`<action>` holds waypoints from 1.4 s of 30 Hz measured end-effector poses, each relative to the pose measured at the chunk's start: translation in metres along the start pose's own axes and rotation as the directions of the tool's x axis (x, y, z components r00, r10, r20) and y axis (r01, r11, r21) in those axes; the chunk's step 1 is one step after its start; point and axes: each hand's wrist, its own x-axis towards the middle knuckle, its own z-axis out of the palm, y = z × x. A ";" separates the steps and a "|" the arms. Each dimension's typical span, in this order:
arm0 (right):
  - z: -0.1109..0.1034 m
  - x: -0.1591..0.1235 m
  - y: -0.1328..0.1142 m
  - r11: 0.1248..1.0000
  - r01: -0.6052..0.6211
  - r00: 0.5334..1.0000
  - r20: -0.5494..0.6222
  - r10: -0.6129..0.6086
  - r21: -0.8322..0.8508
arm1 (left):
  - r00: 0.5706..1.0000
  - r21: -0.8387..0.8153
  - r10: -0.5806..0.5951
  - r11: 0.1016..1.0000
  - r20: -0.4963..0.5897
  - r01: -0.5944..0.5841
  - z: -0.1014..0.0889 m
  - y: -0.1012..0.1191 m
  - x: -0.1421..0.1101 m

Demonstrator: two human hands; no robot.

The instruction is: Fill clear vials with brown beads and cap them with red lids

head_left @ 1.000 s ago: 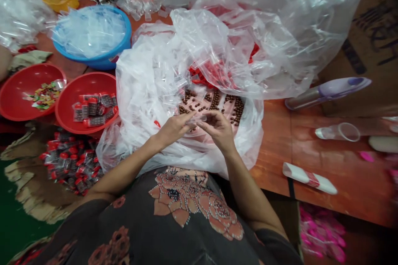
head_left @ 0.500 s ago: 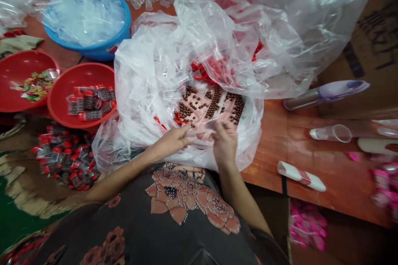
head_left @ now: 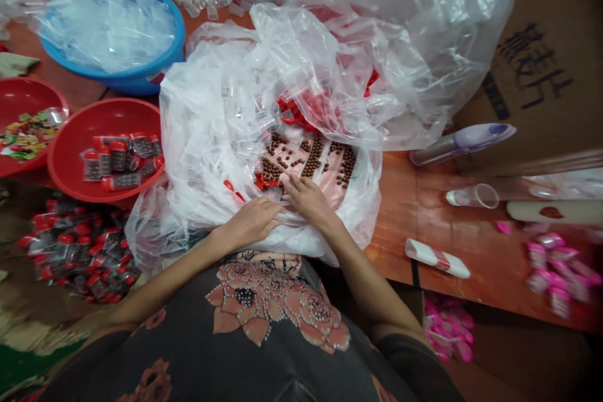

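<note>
In the head view, your left hand (head_left: 252,223) and right hand (head_left: 308,196) lie half open and close together on the clear plastic bag (head_left: 202,138). Neither seems to grip anything, though a thin film could escape notice. Brown beads (head_left: 311,158) on pink backing sit at 12 o'clock, just beyond your fingertips. A red bowl (head_left: 134,114) holding red-capped packets (head_left: 120,160) sits at 10 o'clock.
</note>
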 end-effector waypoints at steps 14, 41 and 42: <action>-0.027 -0.010 -0.004 0.763 -0.646 0.760 -0.086 0.645 0.016 | 0.945 0.000 0.171 0.984 0.279 -0.178 0.026 0.015 0.035; -0.040 0.055 0.037 0.650 -0.760 0.649 -0.091 0.755 -0.029 | 0.939 -0.073 0.202 0.979 0.278 -0.189 0.025 0.006 0.043; -0.040 0.059 0.042 0.651 -0.759 0.649 -0.103 0.753 -0.019 | 0.940 -0.078 0.200 0.979 0.275 -0.186 0.025 0.006 0.043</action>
